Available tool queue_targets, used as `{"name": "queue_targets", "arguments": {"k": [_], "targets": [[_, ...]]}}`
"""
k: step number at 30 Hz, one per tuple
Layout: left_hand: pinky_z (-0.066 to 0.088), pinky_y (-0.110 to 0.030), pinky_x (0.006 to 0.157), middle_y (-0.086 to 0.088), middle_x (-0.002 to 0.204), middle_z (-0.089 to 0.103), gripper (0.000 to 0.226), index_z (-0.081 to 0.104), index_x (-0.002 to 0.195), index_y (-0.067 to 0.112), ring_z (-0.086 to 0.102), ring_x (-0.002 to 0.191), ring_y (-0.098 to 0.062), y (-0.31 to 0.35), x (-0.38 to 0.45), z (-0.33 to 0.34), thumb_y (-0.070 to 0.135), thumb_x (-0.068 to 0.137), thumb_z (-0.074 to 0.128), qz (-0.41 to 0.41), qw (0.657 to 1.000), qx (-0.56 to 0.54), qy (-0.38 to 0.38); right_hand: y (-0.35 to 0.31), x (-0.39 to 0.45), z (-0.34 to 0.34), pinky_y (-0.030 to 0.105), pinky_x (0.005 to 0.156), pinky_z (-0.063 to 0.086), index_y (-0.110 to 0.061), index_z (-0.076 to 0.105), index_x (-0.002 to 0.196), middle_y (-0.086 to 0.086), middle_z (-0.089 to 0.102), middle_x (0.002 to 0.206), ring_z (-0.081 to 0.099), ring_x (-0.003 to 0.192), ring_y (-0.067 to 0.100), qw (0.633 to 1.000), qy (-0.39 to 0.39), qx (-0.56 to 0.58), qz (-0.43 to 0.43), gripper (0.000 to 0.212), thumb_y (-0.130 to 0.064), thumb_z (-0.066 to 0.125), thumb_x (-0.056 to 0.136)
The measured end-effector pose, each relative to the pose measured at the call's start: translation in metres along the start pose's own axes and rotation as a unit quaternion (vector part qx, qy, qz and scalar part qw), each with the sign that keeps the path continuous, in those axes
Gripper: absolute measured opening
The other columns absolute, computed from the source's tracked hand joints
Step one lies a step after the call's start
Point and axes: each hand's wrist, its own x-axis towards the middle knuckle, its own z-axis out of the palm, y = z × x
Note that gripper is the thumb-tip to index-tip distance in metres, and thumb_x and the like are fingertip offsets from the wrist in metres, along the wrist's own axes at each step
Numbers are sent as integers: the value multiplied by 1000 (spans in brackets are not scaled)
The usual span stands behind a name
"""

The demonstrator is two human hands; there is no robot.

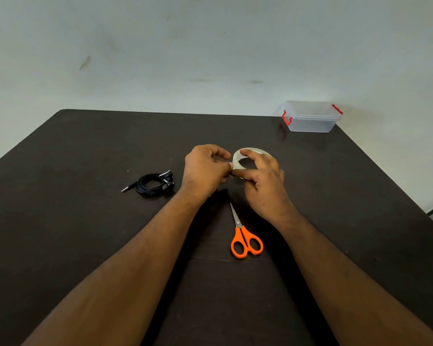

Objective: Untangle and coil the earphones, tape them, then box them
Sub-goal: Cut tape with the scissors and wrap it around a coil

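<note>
Two bare forearms reach forward from the near edge of a dark, matte table (60, 245), converging toward its middle. Between them, just short of the hands, lie orange-handled scissors (245, 239) with their steel blades closed and pointing away from the person, flat on the surface and touching neither arm.

Just beyond the scissors the two hands meet above the table. The right hand (263, 181) grips a roll of clear tape (238, 158), its fingers curled over the top of the glossy, translucent ring and its thumb lying along the near side. The left hand (205, 168) is curled, with thumb and forefinger pinched together at the roll's left edge; whether they have a loose end of tape cannot be told.

To the left of the left hand, apart from it, the black earphones (154, 184) rest on the table in a tight coil, the earbuds bunched at the right of the loop and the metal jack plug sticking out to the left.

At the far right corner, well apart from everything else, stands a small clear plastic box (310, 117), rectangular with its lid on and red clip latches at either end. Broad bare tabletop lies around the hands on both sides. Behind the table's far edge rises a pale, scuffed wall (160, 58).
</note>
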Motion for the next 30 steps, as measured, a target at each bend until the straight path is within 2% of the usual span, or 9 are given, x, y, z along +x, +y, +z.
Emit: {"name": "queue_targets", "arguments": {"k": [5, 8, 11, 13, 16, 18, 21, 25, 30], "targets": [[60, -25, 64, -2, 74, 72, 21, 67, 104, 16, 71, 67, -9, 0, -1, 0, 5, 87, 69, 61, 996, 65, -10, 4, 2, 2, 49, 100, 39, -24, 76, 104, 3, 54, 138, 42, 129, 31, 1000, 16, -19, -19, 36, -3, 55, 83], [61, -30, 67, -2, 73, 72, 20, 64, 96, 21, 71, 67, -11, 1, -2, 2, 5, 86, 69, 90, 993, 77, -8, 5, 3, -1, 42, 95, 51, -14, 77, 100, 9, 65, 122, 59, 116, 28, 997, 53, 41, -33, 35, -1, 52, 79], [61, -31, 67, -2, 72, 71, 22, 62, 94, 24, 71, 68, -12, 1, -3, 3, 4, 87, 69, 97, 993, 72, -7, 1, 2, -8, 29, 90, 52, -5, 77, 85, 8, 72, 105, 65, 100, 19, 983, 145, 111, -8, 29, 1, 51, 75], [60, -26, 65, -1, 74, 71, 21, 62, 97, 22, 70, 68, -8, 1, -3, 2, 4, 88, 67, 89, 994, 61, -3, 6, 3, -13, 30, 89, 52, -3, 74, 81, 8, 72, 101, 65, 97, 18, 974, 188, 129, 14, 24, 4, 52, 74], [57, -20, 60, 3, 74, 70, 23, 63, 103, 22, 68, 65, -3, 1, -3, -3, 3, 90, 65, 87, 995, 43, -5, 16, 4, -20, 35, 99, 46, -12, 65, 120, 5, 66, 121, 58, 113, 20, 995, 57, 78, 35, 42, -3, 62, 79], [57, -22, 62, 2, 74, 69, 24, 63, 106, 22, 66, 64, -5, 1, -3, -6, 3, 90, 63, 107, 992, 67, -10, 22, 6, -20, 41, 104, 42, -22, 57, 132, -1, 65, 125, 55, 118, 19, 998, -35, 15, 42, 53, -18, 70, 81], [56, -25, 72, 1, 80, 68, 28, 63, 114, 20, 64, 71, -5, -1, 0, -13, 3, 92, 60, 140, 978, 151, -32, 28, 11, -21, 41, 104, 41, -29, 67, 121, -4, 68, 121, 56, 116, 17, 995, -77, -36, 57, 35, -29, 69, 86], [55, -33, 88, -2, 92, 68, 31, 61, 119, 20, 65, 90, -8, -4, 4, -19, 2, 95, 54, 163, 956, 228, -83, 35, 11, -29, 28, 95, 40, -22, 71, 115, -3, 68, 117, 56, 111, 13, 994, -90, 18, 60, 26, -23, 66, 90], [56, -42, 83, -6, 95, 71, 23, 66, 107, 15, 68, 89, -19, -6, 8, -26, 0, 92, 57, 230, 934, 267, -52, 49, 9, -42, 26, 95, 36, -19, 72, 113, -4, 67, 116, 53, 110, 13, 994, -63, 37, 78, 24, -18, 66, 89]]}}
